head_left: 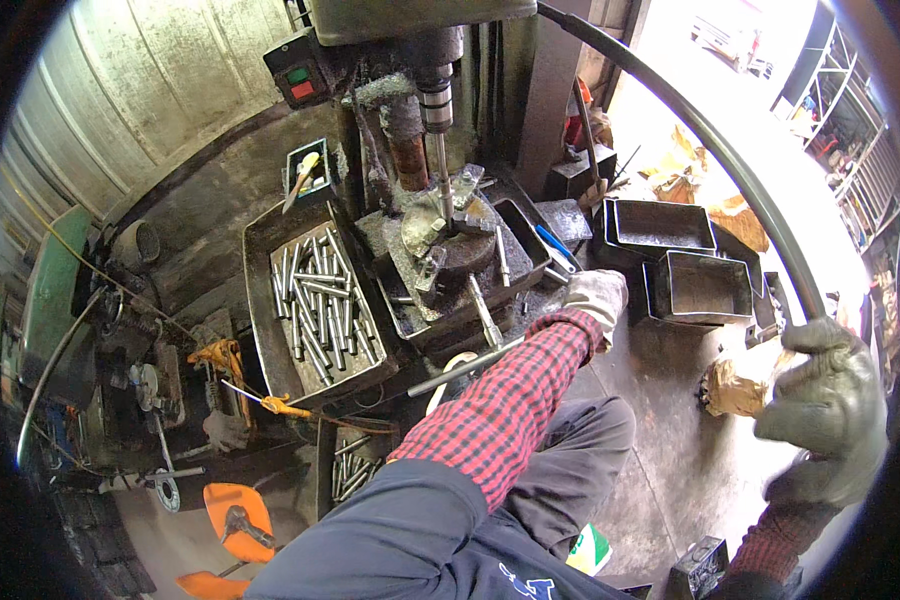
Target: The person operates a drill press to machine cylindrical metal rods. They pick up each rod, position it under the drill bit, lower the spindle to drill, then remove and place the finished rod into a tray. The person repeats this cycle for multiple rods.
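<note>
I am at a pillar drill. Its spindle and bit (438,150) point down at a clamped metal fixture (450,225) on the round drill table. My right hand (830,400), in a grey glove, grips the end of the long dark feed lever (710,140), which arcs up to the machine head. My left hand (595,295), gloved and in a red plaid sleeve, rests at the right edge of the drill table, near a blue-handled tool (552,243). The glove hides whether it grips anything.
A tray of several short steel rods (320,300) lies left of the table, with more rods in a bin (355,470) below. Two open metal boxes (700,285) stand on the right. A switch box with green and red buttons (295,80) is at the upper left.
</note>
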A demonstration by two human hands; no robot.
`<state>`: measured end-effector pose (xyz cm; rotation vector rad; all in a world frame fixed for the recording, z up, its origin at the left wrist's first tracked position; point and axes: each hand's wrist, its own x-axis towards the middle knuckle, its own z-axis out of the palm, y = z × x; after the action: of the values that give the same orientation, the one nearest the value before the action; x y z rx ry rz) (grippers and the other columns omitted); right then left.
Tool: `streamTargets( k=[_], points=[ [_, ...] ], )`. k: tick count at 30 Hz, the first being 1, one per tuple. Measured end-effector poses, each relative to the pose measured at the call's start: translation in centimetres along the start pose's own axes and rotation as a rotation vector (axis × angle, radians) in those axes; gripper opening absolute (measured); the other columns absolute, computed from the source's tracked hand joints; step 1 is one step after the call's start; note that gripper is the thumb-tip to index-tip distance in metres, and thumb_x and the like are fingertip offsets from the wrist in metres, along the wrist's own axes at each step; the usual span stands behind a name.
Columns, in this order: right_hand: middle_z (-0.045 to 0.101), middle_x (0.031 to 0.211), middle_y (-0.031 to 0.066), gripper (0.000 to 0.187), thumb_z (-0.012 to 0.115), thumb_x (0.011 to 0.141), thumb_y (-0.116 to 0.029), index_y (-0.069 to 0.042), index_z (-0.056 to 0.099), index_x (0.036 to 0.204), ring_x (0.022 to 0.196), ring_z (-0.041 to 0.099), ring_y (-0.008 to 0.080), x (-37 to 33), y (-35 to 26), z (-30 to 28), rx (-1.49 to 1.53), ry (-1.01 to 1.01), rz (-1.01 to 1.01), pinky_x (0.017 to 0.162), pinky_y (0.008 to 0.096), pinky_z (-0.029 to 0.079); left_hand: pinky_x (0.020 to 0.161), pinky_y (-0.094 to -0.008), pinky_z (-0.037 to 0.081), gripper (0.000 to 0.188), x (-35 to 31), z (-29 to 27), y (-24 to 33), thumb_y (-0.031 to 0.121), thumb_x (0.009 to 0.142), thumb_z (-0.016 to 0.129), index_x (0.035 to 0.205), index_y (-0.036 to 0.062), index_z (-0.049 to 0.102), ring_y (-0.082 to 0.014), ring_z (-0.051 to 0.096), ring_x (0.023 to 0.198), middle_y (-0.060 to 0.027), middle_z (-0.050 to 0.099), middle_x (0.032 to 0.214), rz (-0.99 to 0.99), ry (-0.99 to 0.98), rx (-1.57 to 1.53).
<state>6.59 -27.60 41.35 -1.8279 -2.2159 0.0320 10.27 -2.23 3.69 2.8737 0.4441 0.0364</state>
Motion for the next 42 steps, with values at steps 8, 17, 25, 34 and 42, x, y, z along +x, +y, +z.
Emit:
streamTargets(
  k=[8,17,25,34,42],
  points=[
    [0.066,0.153,0.0256,0.087,0.084,0.077,-0.071,-0.012,0.077,0.140,0.145,0.062,0.0462,-0.2,-2.3,3.7,-0.626,0.179,0.478,0.121,0.0544,0.048,0.070,-0.0494,0.065,0.016,0.5,2.0,0.3,0.018,0.097,0.071,0.097,0.0133,0.086,-0.0315,0.084,0.089,-0.0126,0.085,0.094,-0.092,0.241,-0.059],
    [0.072,0.096,0.0122,0.026,0.084,0.075,0.002,-0.003,0.078,0.100,0.074,0.073,0.0241,-1.8,-1.4,6.2,0.055,0.423,0.711,0.067,0.0368,0.057,0.081,-0.0457,0.067,0.017,-0.5,0.8,-0.2,0.020,0.094,0.075,0.106,0.0099,0.081,-0.0326,0.084,0.099,-0.0167,0.084,0.104,-0.147,0.107,-0.224],
    [0.071,0.091,0.0070,0.022,0.087,0.079,0.003,-0.003,0.078,0.099,0.076,0.068,0.0187,-1.5,-1.6,7.5,0.001,0.437,0.700,0.069,0.0334,0.055,0.076,-0.0473,0.066,0.015,-1.2,-0.5,0.0,0.019,0.092,0.078,0.105,0.0105,0.081,-0.0322,0.085,0.098,-0.0162,0.085,0.102,-0.103,0.047,-0.128],
    [0.072,0.086,0.0072,0.013,0.079,0.087,0.010,0.005,0.076,0.099,0.073,0.068,0.0143,-2.4,-1.2,10.2,0.424,0.576,0.918,0.065,0.0298,0.054,0.082,-0.0478,0.068,0.019,-1.2,-0.8,0.4,0.017,0.100,0.069,0.104,0.0128,0.087,-0.0318,0.085,0.101,-0.0137,0.086,0.105,-0.176,0.068,-0.163],
    [0.079,0.108,0.0095,0.030,0.089,0.083,0.006,-0.001,0.080,0.111,0.094,0.075,0.0175,-2.4,-1.2,10.8,0.389,0.486,1.091,0.083,0.0299,0.062,0.083,-0.0466,0.068,0.018,-1.6,-1.8,0.4,0.015,0.096,0.075,0.110,0.0136,0.086,-0.0302,0.084,0.108,-0.0137,0.085,0.114,-0.139,0.007,-0.117]
  ],
)
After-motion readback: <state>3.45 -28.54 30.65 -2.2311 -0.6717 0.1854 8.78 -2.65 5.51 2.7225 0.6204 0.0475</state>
